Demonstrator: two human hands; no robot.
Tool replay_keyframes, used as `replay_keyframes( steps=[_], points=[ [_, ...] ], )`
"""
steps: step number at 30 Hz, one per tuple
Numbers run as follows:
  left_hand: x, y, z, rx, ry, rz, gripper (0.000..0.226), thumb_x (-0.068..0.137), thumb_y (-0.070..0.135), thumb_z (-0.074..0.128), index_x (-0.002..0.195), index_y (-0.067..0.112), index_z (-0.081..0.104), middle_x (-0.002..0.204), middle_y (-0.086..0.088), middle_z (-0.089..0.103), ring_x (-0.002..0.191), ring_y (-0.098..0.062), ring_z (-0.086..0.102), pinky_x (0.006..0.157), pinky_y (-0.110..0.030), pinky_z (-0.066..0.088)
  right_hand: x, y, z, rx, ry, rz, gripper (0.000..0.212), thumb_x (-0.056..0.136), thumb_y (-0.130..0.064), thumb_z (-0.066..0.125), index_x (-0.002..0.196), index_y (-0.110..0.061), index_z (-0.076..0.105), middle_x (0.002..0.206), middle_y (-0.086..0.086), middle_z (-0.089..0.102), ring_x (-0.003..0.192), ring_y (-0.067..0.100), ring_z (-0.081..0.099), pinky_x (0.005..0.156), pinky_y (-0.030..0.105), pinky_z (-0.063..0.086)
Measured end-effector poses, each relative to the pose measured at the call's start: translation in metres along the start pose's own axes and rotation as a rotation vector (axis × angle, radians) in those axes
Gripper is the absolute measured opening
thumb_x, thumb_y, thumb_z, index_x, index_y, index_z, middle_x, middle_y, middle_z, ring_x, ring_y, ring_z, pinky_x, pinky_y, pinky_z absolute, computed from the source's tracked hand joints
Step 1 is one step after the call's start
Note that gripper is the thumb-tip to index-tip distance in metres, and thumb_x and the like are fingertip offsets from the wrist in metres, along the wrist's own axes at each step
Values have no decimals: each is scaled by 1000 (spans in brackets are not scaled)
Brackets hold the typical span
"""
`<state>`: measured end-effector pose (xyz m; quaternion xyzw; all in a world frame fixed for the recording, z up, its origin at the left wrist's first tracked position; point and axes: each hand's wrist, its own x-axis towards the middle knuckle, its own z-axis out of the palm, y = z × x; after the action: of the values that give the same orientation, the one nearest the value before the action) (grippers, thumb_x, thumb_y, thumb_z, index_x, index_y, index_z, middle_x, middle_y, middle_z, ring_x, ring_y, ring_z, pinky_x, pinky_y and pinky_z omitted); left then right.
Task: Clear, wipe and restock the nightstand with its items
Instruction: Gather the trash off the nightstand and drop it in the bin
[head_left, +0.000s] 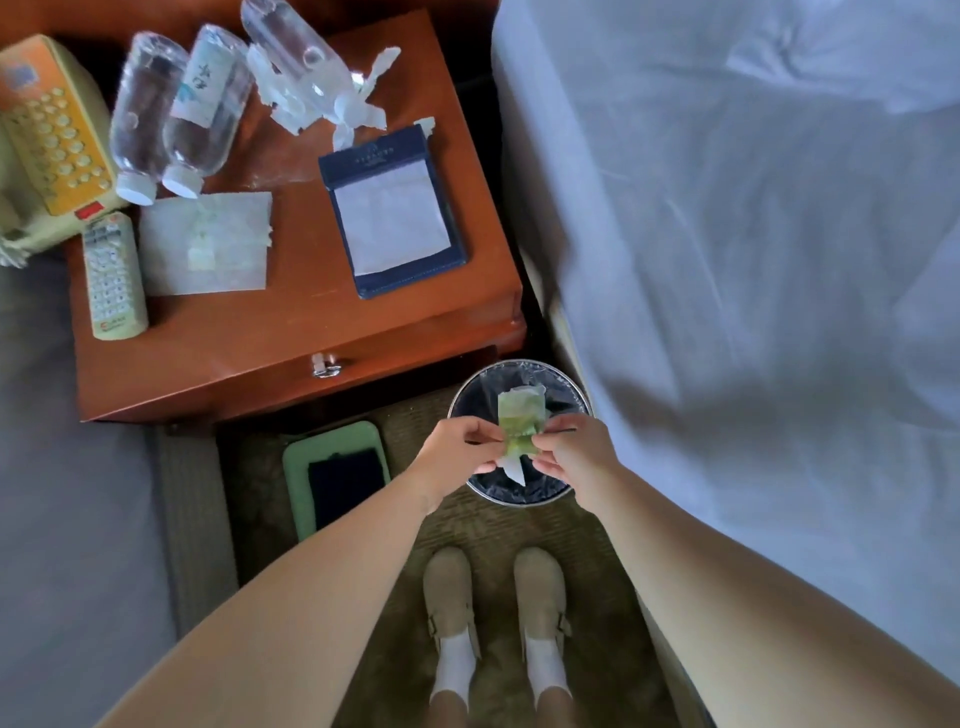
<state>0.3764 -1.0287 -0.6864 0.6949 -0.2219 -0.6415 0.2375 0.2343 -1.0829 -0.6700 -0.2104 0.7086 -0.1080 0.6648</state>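
Over the lined waste bin (566, 387), my left hand (460, 449) and my right hand (569, 452) both pinch a small green and white wrapper (519, 423), one at each side. The wooden nightstand (291, 332) stands up and to the left. On it lie three clear water bottles (176, 119), torn white paper scraps (363, 111), a navy notepad holder (395, 213), a flat pale wrapper (205, 244), a remote control (113, 275) and a beige phone (49, 135).
A green tray with a dark insert (337, 475) lies on the carpet in front of the nightstand. A bed with white sheets (753, 234) fills the right side. Another bed edge (62, 467) is at the left. My feet in beige shoes (493, 597) stand below the bin.
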Motion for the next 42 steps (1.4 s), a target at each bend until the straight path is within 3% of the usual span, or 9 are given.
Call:
replay_keyframes(
  steps=[6, 10, 16, 20, 25, 29, 35, 38, 42],
  points=[
    [9, -10, 9, 214, -160, -145, 48, 94, 26, 64, 139, 16, 51, 141, -2, 52, 122, -13, 50, 96, -23, 40, 18, 15, -9, -82, -72, 132, 49, 87, 9, 62, 133, -7, 53, 129, 24, 56, 116, 34, 58, 99, 38, 49],
    [11, -3, -1, 305, -108, -171, 66, 95, 36, 60, 152, 21, 31, 156, 0, 29, 141, -19, 31, 104, -27, 32, 20, 8, -9, -217, -92, 147, 66, 88, -2, 67, 146, -15, 38, 140, 16, 47, 125, 29, 48, 98, 38, 46],
    [-1, 56, -37, 285, -149, 14, 37, 99, 29, 55, 135, 26, 50, 138, 3, 54, 120, -13, 56, 96, -25, 45, 9, -52, 10, -302, 116, -169, 14, 82, -2, 58, 89, -13, 65, 101, 19, 66, 107, 32, 64, 95, 51, 51],
    [-13, 114, -70, 211, -161, 128, 22, 99, 22, 55, 119, 18, 62, 106, 0, 72, 86, -14, 70, 79, -24, 57, -9, -118, 36, -343, 140, -406, 23, 86, -6, 56, 98, -24, 65, 105, 9, 70, 93, 24, 66, 71, 29, 53],
    [-1, 179, -128, 80, 187, 262, 12, 98, 23, 57, 106, 19, 65, 97, -4, 71, 75, -13, 70, 72, -23, 58, -24, -193, 80, -499, 100, -642, 32, 95, -9, 49, 123, -17, 61, 118, 0, 63, 95, 15, 56, 56, 14, 36],
    [28, 209, -171, 192, 518, 313, 20, 96, 16, 53, 115, 21, 58, 105, -1, 63, 96, -18, 63, 73, -25, 55, -24, -234, 115, -590, 31, -712, 35, 94, -11, 51, 128, -18, 55, 124, 0, 60, 112, 19, 56, 86, 28, 47],
    [68, 242, -227, 294, 710, 276, 48, 94, 15, 55, 140, 17, 39, 141, -4, 43, 100, -13, 51, 55, -15, 42, 2, -285, 171, -721, 38, -825, 41, 96, -15, 56, 136, -17, 47, 137, 4, 54, 123, 24, 54, 98, 31, 45],
    [87, 246, -254, 490, 678, 286, 54, 93, 15, 58, 143, 16, 37, 144, -5, 42, 117, -23, 52, 76, -30, 56, 23, -299, 201, -789, 86, -867, 44, 95, -20, 62, 137, -19, 49, 136, 5, 55, 122, 23, 54, 94, 28, 45],
    [112, 245, -275, 674, 572, 315, 57, 91, 21, 64, 142, 18, 38, 146, -6, 42, 127, -26, 46, 104, -43, 45, 49, -303, 224, -920, 170, -895, 51, 95, -16, 61, 142, -26, 45, 131, 9, 54, 120, 27, 49, 86, 32, 48]
  ],
)
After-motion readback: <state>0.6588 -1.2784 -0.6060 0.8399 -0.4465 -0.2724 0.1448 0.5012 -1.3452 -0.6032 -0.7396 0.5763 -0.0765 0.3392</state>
